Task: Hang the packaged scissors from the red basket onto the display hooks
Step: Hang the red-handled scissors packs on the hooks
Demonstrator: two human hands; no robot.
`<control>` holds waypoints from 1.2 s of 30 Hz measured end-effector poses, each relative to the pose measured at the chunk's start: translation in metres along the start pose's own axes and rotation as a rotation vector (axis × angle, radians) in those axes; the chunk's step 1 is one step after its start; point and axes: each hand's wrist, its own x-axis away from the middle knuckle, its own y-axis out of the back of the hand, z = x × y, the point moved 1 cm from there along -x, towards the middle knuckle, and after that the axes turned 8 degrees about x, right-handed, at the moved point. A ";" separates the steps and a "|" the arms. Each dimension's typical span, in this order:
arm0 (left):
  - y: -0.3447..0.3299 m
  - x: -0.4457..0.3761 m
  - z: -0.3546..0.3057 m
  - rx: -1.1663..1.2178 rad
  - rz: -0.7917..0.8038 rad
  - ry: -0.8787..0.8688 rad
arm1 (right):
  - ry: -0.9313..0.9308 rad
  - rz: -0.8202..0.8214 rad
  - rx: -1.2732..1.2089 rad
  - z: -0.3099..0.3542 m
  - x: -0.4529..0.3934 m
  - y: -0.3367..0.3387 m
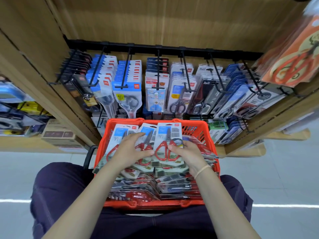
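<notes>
A red basket (201,130) rests on my lap, piled with several packaged red-handled scissors. My left hand (128,150) lies spread over two packs (145,133) on the left of the pile, fingers apart. My right hand (188,152) grips the right edge of one upright pack of red scissors (166,135), thumb on its front. Above the basket, black display hooks (158,69) jut from a rail on the wooden panel, each loaded with hanging scissor packs.
An orange-backed scissors pack (293,61) hangs close at the upper right. Wooden shelves with other goods flank the panel on the left (20,116) and right. Cardboard boxes (58,133) sit low on the left. Grey floor lies on both sides of my legs.
</notes>
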 end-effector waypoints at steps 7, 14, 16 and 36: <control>0.003 0.005 0.013 -0.209 -0.085 0.171 | 0.017 -0.020 -0.104 -0.004 0.019 0.011; 0.012 0.007 0.009 -0.289 -0.090 0.234 | 0.022 0.021 -0.124 0.003 0.025 0.011; 0.013 0.005 0.009 -0.299 -0.103 0.225 | 0.023 0.046 -0.111 0.007 0.030 0.015; 0.037 0.021 0.000 0.561 0.208 0.144 | 0.034 0.098 -0.241 0.011 0.043 0.005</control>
